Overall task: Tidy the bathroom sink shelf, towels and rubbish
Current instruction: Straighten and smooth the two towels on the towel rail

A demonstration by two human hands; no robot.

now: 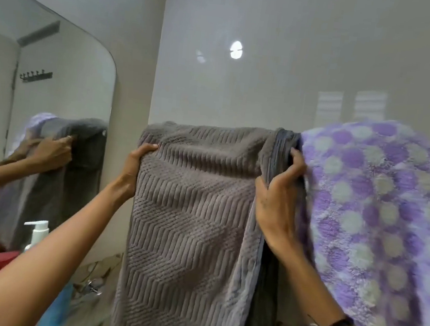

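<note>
A: Where's the grey towel point(197, 214)?

B: Draped at the centre, hanging toward six o'clock. The left hand point(134, 169), at nine o'clock of it, has fingers curled round its upper edge.

A: And the other?

B: The right hand point(277, 196), at three o'clock, pinches the opposite edge, just beside a purple spotted towel point(375, 208). A mirror point(39, 116) sits at nine o'clock, a pump bottle point(37, 233) near eight.

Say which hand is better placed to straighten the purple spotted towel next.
Right. The right hand grips the grey towel's edge right against the purple spotted towel; the left hand holds the far edge.
</note>
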